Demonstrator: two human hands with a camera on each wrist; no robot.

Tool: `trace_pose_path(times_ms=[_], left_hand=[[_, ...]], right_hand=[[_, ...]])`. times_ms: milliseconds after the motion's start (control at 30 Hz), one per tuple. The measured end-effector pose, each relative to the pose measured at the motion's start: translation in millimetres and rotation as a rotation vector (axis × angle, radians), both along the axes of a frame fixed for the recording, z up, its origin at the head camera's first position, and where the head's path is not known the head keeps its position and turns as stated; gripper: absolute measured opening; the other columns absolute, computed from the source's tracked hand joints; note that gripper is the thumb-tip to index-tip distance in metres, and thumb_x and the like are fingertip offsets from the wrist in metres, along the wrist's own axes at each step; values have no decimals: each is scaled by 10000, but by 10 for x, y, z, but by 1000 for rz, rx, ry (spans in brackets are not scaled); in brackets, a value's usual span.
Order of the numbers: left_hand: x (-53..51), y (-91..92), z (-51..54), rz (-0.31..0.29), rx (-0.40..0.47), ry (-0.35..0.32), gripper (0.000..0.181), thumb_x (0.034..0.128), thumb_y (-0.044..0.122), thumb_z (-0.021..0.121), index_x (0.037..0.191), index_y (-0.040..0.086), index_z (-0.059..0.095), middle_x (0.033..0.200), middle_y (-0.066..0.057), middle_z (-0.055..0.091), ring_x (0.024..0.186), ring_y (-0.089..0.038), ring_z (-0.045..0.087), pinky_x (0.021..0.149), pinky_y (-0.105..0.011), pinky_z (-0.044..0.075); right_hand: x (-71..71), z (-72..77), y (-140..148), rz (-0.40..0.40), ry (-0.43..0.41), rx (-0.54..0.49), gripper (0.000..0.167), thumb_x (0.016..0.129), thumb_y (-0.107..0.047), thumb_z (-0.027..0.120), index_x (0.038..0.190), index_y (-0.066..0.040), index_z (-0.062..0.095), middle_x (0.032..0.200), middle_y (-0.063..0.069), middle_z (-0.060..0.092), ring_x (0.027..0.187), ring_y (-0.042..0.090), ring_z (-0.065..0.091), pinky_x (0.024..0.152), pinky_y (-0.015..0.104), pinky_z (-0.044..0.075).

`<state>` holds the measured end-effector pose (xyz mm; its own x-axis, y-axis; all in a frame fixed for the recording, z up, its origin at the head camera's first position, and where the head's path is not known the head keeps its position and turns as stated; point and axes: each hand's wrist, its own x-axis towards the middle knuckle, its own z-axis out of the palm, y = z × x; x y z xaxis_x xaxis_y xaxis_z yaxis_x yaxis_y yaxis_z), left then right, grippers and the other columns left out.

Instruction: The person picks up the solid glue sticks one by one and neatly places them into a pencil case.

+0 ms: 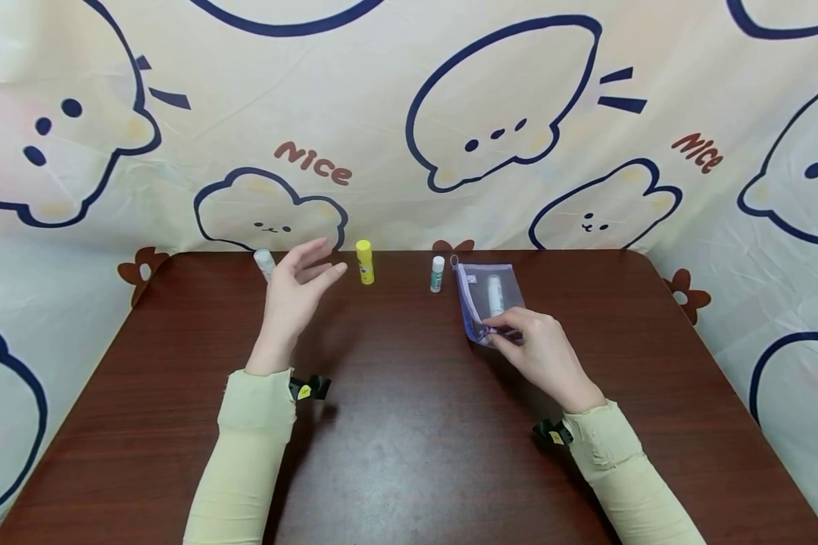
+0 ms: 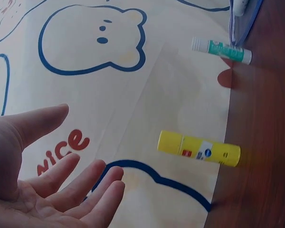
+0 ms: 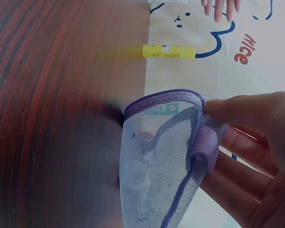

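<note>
On the dark-brown wood-grained tabletop (image 1: 395,431) I see a translucent mesh pouch (image 1: 478,301) edged in lilac, my right hand (image 1: 537,348) pinching its border; my left hand (image 1: 293,297) hovers, fingers spread, near an upright yellow cylindrical glue stick (image 1: 365,263). A white cylindrical tube (image 1: 494,294) shows through the mesh.

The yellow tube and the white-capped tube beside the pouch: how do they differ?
The yellow tube has a yellow cap and body; the white-capped tube has a green label. The yellow tube also looks taller than the white-capped tube. Both stand upright on the table.
</note>
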<state>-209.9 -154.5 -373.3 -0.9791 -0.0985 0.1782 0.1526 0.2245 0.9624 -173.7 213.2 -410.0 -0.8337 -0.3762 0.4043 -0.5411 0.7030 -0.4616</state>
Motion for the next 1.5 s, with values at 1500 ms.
trace_pose_path(times_ms=[1500], left_hand=[[81, -608, 64, 295, 211, -53, 572, 932, 242, 771, 1459, 161, 566, 1430, -103, 577, 1278, -195, 563, 1103, -329, 404]], right_hand=[[0, -20, 4, 0, -28, 1, 214, 864, -64, 824, 1070, -105, 788, 995, 10, 717, 812, 150, 649, 723, 365, 598]])
